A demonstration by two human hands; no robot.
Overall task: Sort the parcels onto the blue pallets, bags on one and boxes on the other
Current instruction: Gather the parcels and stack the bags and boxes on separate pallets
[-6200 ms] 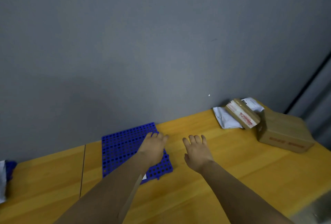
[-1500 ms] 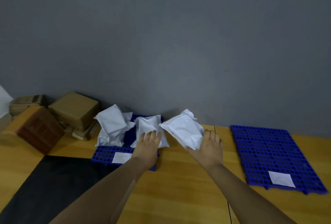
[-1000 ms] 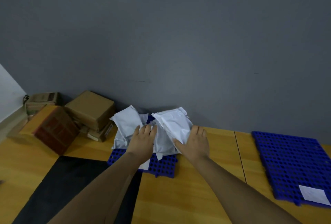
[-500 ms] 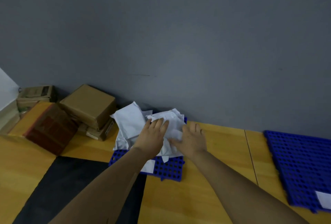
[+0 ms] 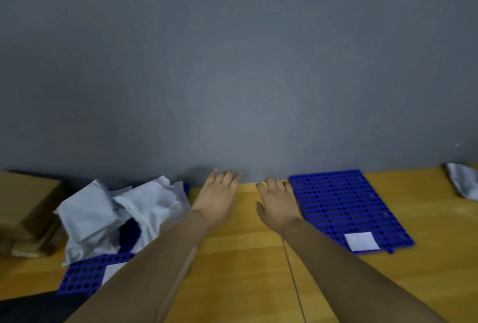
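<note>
- Hands, left hand and right hand, hover flat over the worktop, fingers spread and holding nothing.
- White bags lie heaped on the pallet left of the left fingers; an empty blue pallet sits just beside the right fingers.
- Boxes wait far left; another bag lies far right.
- Best next: probably reach with both hands, lifting clear of pallet edges; bare worktop between the pallets gives room.

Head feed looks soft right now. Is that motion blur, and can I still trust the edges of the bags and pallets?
Head view: smeared overall, consistent with motion blur; the white bags have soft outlines, and the bag at the far right edge is streaked. The right pallet keeps readable holes, though its white label is blank. Both open hands, left hand and right hand, are soft-edged. Lighting is dim and even, with no glare.
</note>
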